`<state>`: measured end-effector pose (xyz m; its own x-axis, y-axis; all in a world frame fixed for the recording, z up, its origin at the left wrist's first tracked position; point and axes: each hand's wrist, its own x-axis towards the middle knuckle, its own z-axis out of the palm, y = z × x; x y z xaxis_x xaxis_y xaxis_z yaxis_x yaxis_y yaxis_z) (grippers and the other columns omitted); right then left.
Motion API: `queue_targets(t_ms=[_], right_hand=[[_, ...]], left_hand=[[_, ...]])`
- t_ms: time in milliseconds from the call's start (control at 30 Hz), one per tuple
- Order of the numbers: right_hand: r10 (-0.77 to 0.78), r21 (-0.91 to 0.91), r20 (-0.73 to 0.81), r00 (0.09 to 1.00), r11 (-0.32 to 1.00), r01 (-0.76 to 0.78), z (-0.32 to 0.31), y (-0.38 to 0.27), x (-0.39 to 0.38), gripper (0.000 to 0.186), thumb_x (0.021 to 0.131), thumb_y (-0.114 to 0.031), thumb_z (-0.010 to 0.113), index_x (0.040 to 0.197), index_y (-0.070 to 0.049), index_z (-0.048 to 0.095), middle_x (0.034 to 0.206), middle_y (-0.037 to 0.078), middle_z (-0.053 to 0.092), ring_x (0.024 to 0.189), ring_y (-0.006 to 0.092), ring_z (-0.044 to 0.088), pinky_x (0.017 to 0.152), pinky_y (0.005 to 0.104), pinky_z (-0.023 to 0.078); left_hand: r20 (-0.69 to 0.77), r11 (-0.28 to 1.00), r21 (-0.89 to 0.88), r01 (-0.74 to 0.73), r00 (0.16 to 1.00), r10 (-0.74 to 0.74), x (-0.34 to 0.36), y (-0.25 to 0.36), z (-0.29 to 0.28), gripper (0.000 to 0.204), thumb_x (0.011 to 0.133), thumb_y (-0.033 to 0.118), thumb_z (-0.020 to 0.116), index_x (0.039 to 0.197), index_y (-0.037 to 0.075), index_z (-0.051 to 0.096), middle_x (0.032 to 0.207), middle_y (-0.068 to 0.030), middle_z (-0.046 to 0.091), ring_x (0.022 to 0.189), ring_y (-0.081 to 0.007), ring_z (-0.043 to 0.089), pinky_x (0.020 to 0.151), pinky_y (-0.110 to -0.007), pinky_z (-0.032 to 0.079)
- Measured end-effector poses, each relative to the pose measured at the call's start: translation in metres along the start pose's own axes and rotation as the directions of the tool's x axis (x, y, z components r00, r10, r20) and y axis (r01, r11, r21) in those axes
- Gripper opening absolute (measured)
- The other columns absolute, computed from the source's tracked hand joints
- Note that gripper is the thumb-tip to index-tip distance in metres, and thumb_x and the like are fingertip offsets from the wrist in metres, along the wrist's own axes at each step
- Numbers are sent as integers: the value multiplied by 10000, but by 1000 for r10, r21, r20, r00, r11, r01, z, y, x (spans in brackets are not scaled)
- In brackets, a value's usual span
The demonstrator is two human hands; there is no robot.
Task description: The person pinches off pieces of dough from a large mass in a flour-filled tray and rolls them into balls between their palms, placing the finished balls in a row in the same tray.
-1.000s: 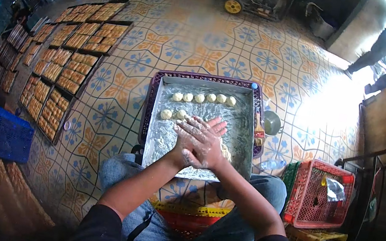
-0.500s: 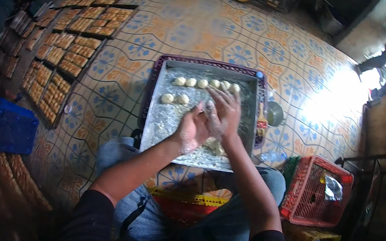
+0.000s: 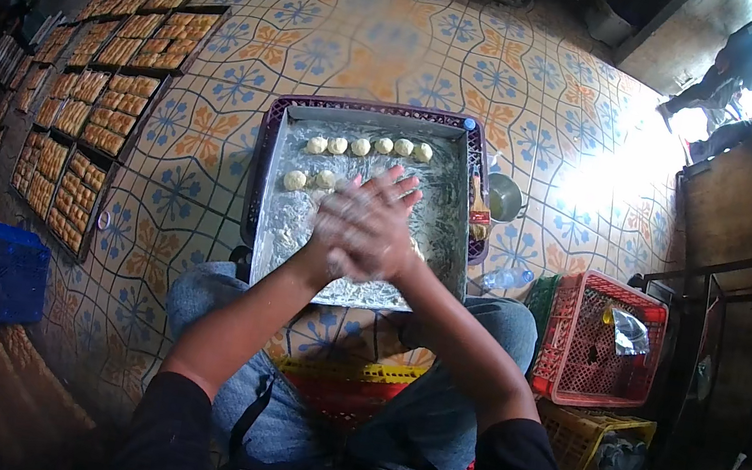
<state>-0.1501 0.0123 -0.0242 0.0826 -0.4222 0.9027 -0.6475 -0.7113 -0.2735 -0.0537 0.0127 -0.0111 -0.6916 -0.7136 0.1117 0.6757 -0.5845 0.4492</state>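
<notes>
Palm to palm, my left hand (image 3: 322, 252) and my right hand (image 3: 377, 240) press together over a floured metal tray (image 3: 267, 242). The right lies on top, hiding much of the left, and its fingers are smeared by motion. Whatever is between the palms is hidden. White flour coats the skin. Beyond my hands, several round dough balls (image 3: 360, 147) form a row across the tray. A shorter row starts with a dough ball (image 3: 294, 181) at the left, partly covered by my fingers. A bit of pale dough shows beside my right wrist.
Under the tray is a purple crate (image 3: 266, 134). A brush (image 3: 479, 202) rests on its right rim, beside a metal bowl (image 3: 504, 198). A plastic bottle (image 3: 507, 278) and a red crate (image 3: 600, 344) are at right. Trays of pastries (image 3: 122, 101) and a blue crate (image 3: 6, 273) stand left.
My hands have come together, the right now over the left, and moved left in the picture. The whole scene has shifted slightly left as the view turned. A dark figure shows more clearly at the far right.
</notes>
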Motion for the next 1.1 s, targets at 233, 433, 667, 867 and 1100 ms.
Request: queue_targets(t_ms=[233, 433, 667, 867, 1100], right_hand=[[152, 31, 213, 965, 986, -163, -25, -19, 35, 487, 848, -372, 641, 1249, -102, 704, 1293, 104, 682, 1327, 312, 570, 1225, 636, 99], [103, 108, 297, 949, 984, -141, -27, 5, 24, 454, 863, -342, 625, 1239, -103, 714, 1325, 124, 665, 1352, 353, 541, 1191, 621, 219], [59, 218, 249, 967, 969, -115, -20, -21, 27, 514, 951, -403, 511, 1255, -29, 691, 1312, 198, 664, 1347, 368, 549, 1207, 559, 211], [82, 205, 275, 958, 968, -141, -20, -32, 28, 584, 912, -419, 546, 1371, -68, 624, 1397, 172, 611, 1427, 393, 446, 1213, 584, 204], [346, 89, 212, 914, 925, -371, -29, -11, 30, 482, 920, -327, 570, 1297, -44, 666, 1355, 186, 639, 1359, 367, 532, 1197, 536, 246]], left_hand=[[100, 972, 209, -104, 991, 85, -17, 16, 3, 674, 1096, 480, 219, 1576, 11, 272, 1602, -173, 356, 1491, -326, 333, 1237, -457, 236], [-500, 999, -25, 47, 864, -53, -7, 22, 15, 624, 1081, 461, 288, 1550, 59, 370, 1527, -147, 469, 1315, -227, 554, 1074, -410, 489], [22, 989, -25, -144, 989, 145, 1, 11, -2, 735, 1074, 565, 201, 1618, 72, 164, 1666, -132, 238, 1533, -309, 241, 1253, -432, 158], [-151, 996, 40, -74, 985, 79, 3, 10, 3, 630, 1085, 472, 293, 1512, 21, 404, 1490, -142, 497, 1362, -254, 502, 1153, -424, 394], [-241, 983, -180, 34, 967, -78, -5, 33, 24, 632, 1087, 485, 302, 1490, 15, 432, 1487, -141, 514, 1357, -257, 519, 1125, -422, 435]])
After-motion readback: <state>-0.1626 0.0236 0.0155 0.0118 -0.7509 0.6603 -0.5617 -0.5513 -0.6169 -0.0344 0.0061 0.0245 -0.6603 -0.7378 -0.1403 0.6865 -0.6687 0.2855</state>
